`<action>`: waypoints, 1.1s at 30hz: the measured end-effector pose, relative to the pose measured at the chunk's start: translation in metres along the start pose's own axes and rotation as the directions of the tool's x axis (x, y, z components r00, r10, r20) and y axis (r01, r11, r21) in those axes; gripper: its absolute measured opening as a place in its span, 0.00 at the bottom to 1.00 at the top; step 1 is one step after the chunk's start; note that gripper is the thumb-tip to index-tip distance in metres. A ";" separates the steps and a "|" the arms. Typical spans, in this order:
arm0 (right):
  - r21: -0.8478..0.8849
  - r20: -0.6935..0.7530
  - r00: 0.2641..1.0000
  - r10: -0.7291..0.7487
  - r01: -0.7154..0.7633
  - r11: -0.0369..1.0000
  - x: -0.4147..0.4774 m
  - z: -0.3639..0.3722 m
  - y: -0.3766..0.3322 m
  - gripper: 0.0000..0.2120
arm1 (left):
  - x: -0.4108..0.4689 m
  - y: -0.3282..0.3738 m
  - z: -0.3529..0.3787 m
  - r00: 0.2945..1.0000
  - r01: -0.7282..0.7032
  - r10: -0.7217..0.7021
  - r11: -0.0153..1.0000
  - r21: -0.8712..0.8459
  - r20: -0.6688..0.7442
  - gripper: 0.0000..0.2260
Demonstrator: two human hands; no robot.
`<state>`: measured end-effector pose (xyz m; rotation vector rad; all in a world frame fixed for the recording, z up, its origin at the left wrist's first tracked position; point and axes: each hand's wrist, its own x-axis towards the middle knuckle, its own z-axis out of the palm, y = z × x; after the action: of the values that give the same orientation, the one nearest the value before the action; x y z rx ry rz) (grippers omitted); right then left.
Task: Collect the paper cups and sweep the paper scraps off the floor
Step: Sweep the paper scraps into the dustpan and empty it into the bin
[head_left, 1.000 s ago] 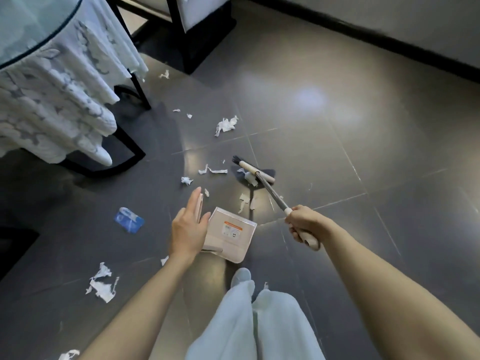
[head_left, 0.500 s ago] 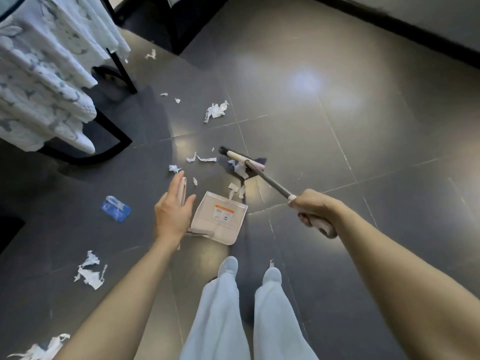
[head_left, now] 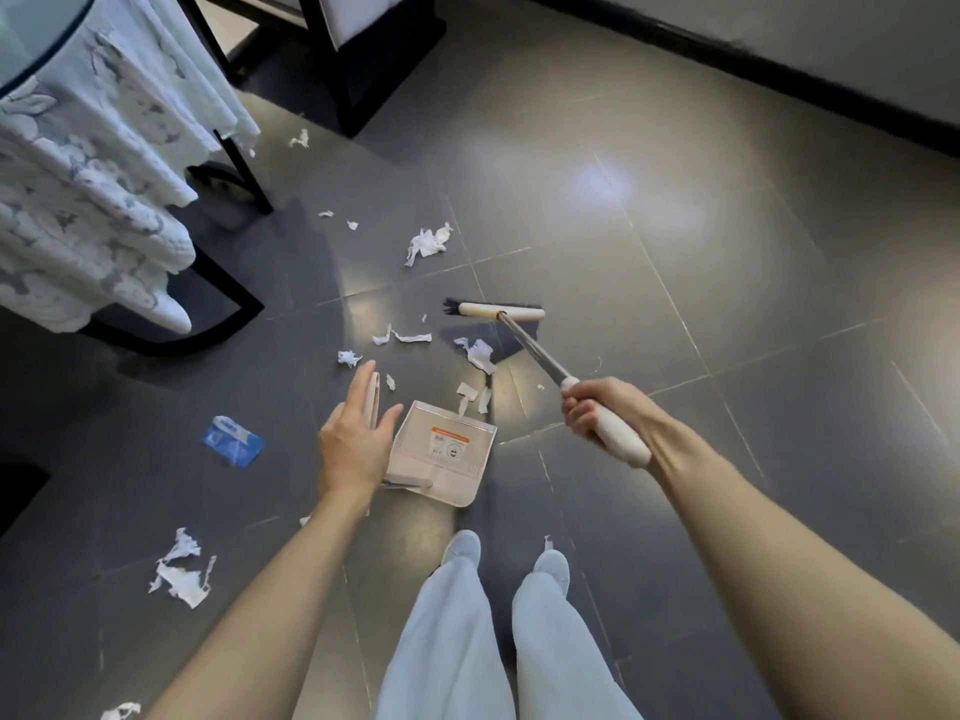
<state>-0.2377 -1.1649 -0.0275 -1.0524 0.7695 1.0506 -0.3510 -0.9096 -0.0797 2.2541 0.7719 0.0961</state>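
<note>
My right hand point(head_left: 597, 407) grips the white handle of a broom whose head point(head_left: 493, 310) lies crosswise on the dark tile floor, just beyond a torn paper scrap point(head_left: 475, 353). A beige dustpan point(head_left: 441, 459) stands on the floor in front of my feet, with two small scraps point(head_left: 470, 397) at its front lip. My left hand point(head_left: 353, 439) rests on the dustpan's upright handle point(head_left: 372, 402), fingers stretched along it. More scraps lie further out point(head_left: 427, 242), left of the broom point(head_left: 402, 336) and at the lower left point(head_left: 182, 574). No paper cup is in view.
A round table with a white lace cloth point(head_left: 78, 174) and black legs stands at the upper left. A dark chair base point(head_left: 363, 85) is behind it. A blue packet point(head_left: 232, 441) lies on the floor left of my hand. A wall with black skirting point(head_left: 779, 59) runs along the top right.
The broom head has swung from slanting over the scraps to lying crosswise just beyond them. My right hand has risen a little. My left hand stays on the dustpan handle.
</note>
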 end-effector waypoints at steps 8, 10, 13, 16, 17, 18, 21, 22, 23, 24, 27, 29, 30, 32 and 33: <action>-0.645 -0.180 0.930 -0.321 0.135 0.752 0.023 0.004 0.063 0.08 | -0.001 0.000 -0.001 1.000 0.008 -0.009 1.000 0.024 0.025 0.27; -0.580 -0.169 0.951 -0.260 0.117 0.806 0.024 0.001 0.064 0.16 | 0.000 0.000 -0.002 1.000 0.010 -0.010 1.000 0.010 0.022 0.27; -0.470 -0.160 0.968 -0.192 0.097 0.878 0.028 -0.004 0.047 0.28 | -0.002 0.000 -0.003 1.000 0.009 -0.010 1.000 0.003 0.026 0.27; -0.556 -0.205 0.933 -0.295 0.137 0.820 0.029 -0.004 0.035 0.26 | -0.003 0.001 -0.002 1.000 -0.003 0.003 1.000 0.009 0.021 0.27; -0.588 -0.203 0.926 -0.317 0.144 0.796 0.029 -0.004 0.036 0.25 | -0.002 0.001 -0.001 1.000 -0.005 0.005 1.000 0.005 0.019 0.27; -0.616 -0.194 0.922 -0.336 0.152 0.773 0.029 -0.005 0.038 0.24 | -0.002 0.001 -0.001 1.000 -0.003 0.003 1.000 -0.007 0.019 0.27; -0.704 -0.164 0.917 -0.365 0.150 0.694 0.030 -0.005 0.037 0.20 | -0.004 -0.003 -0.001 0.999 0.008 -0.007 0.999 -0.041 0.038 0.27; -0.740 -0.158 0.914 -0.373 0.141 0.658 0.031 -0.007 0.034 0.18 | -0.005 -0.004 -0.002 0.999 0.016 -0.013 0.998 -0.054 0.048 0.27; -0.782 -0.153 0.913 -0.378 0.122 0.611 0.033 -0.009 0.030 0.18 | -0.007 -0.006 -0.002 0.998 0.022 -0.019 0.998 -0.066 0.054 0.27; -0.822 -0.150 0.912 -0.382 0.100 0.561 0.035 -0.012 0.027 0.18 | -0.008 -0.009 -0.003 0.998 0.021 -0.017 0.998 -0.067 0.055 0.26; -0.906 -0.149 0.924 -0.353 0.015 0.424 0.042 -0.021 0.022 0.19 | -0.011 -0.014 -0.003 0.999 -0.001 0.003 1.000 -0.030 0.042 0.27; -0.924 -0.140 0.942 -0.304 -0.014 0.382 0.049 -0.022 0.023 0.22 | -0.007 -0.013 -0.001 1.000 -0.009 0.010 0.999 -0.035 0.028 0.26; -0.924 -0.130 0.954 -0.269 -0.018 0.382 0.052 -0.022 0.025 0.22 | -0.003 -0.011 0.000 1.000 -0.003 0.004 0.999 -0.050 0.023 0.25; -0.904 -0.124 0.976 -0.181 -0.036 0.425 0.057 -0.023 0.033 0.21 | 0.004 -0.007 0.002 1.000 0.014 -0.012 0.997 -0.079 0.026 0.24; -0.898 -0.124 0.984 -0.131 -0.055 0.437 0.056 -0.025 0.039 0.21 | 0.007 -0.006 0.003 1.000 0.016 -0.013 0.996 -0.089 0.027 0.24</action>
<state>-0.2560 -1.1668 -0.0975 -2.1184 0.2368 1.3760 -0.3473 -0.9037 -0.0870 2.1614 0.7551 0.0914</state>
